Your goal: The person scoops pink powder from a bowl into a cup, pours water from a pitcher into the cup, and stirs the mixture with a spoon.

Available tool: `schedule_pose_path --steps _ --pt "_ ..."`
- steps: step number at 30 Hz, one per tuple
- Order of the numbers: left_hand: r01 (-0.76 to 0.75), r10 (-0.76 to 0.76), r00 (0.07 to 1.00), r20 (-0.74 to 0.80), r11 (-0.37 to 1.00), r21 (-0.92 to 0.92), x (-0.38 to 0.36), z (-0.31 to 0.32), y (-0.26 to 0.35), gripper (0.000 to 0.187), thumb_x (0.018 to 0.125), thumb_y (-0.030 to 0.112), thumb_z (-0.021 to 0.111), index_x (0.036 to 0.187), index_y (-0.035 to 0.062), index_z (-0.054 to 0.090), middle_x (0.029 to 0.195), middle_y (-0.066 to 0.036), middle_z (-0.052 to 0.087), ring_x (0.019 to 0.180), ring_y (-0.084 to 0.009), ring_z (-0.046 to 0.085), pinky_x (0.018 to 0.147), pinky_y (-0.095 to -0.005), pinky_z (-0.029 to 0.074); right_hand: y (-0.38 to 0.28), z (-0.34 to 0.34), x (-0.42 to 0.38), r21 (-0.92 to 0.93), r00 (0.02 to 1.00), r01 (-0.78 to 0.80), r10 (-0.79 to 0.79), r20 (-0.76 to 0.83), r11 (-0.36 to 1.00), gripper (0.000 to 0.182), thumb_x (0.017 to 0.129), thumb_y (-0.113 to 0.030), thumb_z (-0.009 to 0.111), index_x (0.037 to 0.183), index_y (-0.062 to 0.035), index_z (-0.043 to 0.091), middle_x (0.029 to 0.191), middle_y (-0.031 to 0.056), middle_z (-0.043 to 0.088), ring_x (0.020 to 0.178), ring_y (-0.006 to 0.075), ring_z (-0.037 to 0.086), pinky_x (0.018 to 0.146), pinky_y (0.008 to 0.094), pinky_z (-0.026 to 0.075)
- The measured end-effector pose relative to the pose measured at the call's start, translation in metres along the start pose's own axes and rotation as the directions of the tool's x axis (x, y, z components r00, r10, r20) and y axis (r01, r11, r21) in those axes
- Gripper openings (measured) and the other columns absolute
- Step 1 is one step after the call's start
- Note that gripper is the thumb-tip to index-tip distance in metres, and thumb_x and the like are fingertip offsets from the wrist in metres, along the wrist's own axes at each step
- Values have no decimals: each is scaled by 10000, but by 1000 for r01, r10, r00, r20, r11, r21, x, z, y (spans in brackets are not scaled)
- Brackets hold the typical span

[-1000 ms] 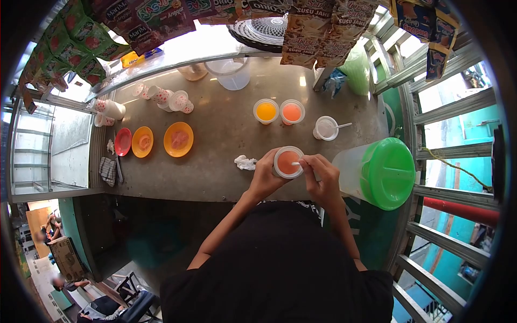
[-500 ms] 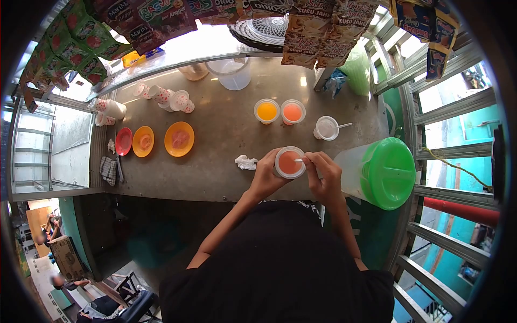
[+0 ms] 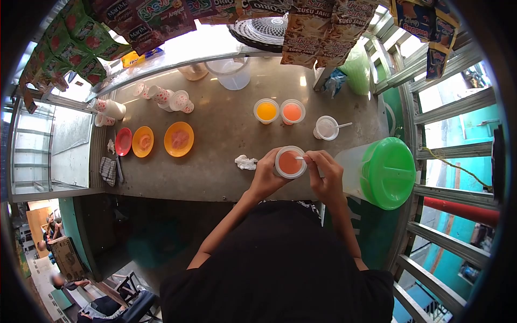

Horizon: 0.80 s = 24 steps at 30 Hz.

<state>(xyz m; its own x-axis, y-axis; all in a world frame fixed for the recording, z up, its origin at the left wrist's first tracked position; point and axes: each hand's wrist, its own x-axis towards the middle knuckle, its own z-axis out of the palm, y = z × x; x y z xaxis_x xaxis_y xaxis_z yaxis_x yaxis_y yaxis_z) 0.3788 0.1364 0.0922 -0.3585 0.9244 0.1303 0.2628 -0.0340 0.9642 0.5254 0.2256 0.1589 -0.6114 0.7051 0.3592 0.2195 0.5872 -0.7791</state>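
Near the counter's front edge, a plastic cup of orange-pink drink [image 3: 290,163] is in my left hand [image 3: 264,178], fingers wrapped round its left side. My right hand [image 3: 327,176] pinches a small white spoon [image 3: 299,158], whose lower end is hidden in the drink. Farther back stand a cup of yellow-orange drink [image 3: 266,111] and a cup of pink-orange drink [image 3: 292,112], side by side. To their right is a cup with whitish contents [image 3: 325,128] and a white spoon handle [image 3: 345,125] sticking out.
A clear container with a green lid [image 3: 389,173] lies by my right arm. Crumpled white tissue [image 3: 246,162] is left of my left hand. Orange plates [image 3: 173,152], a red plate [image 3: 124,142] and patterned paper cups [image 3: 160,95] are at left. Sachets [image 3: 307,32] hang above.
My right hand has shifted slightly with the spoon in the drink. My left hand and the cup stay in place.
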Motion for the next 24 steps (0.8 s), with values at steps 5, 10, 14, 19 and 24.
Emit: schedule_pose_path --steps 5,10,14,19,24 --pt "16 -16 1000 -12 1000 -18 -1 1 -5 513 691 95 845 1160 -4 663 1174 -176 681 1088 -327 665 946 -400 528 -2 2 -5 58 996 -53 49 71 997 81 927 -25 651 984 23 680 882 165 687 758 310 682 671 369 527" --pt "-1 1 1000 -4 1000 6 -1 -1 -7 531 684 84 846 1171 -9 656 1173 -173 681 1088 -326 665 945 -396 530 -4 -3 -2 84 998 -60 59 23 995 86 932 -34 651 988 25 680 889 158 694 753 292 687 661 364 527" --pt "7 -7 1000 -10 1000 7 -1 -1 -3 535 682 83 847 1172 -11 654 1176 -171 681 1091 -326 665 945 -397 530 -2 -7 0 55 993 -119 119 4 991 81 931 -34 649 981 24 676 889 162 693 762 305 689 668 370 530" --pt "-11 11 1000 -10 1000 10 -2 0 -5 539 682 87 849 1175 -11 653 1172 -176 682 1089 -329 668 942 -400 531 1 0 -2 8 999 -41 40 18 999 74 927 -27 645 974 21 677 885 173 688 764 336 686 673 383 532" --pt "6 -6 1000 -14 1000 1 -2 1 -7 534 683 93 850 1170 -10 655 1165 -176 684 1086 -328 669 938 -400 532 -4 1 -6 17 997 -52 51 63 998 73 924 -26 650 972 20 679 881 173 690 765 332 688 673 379 534"
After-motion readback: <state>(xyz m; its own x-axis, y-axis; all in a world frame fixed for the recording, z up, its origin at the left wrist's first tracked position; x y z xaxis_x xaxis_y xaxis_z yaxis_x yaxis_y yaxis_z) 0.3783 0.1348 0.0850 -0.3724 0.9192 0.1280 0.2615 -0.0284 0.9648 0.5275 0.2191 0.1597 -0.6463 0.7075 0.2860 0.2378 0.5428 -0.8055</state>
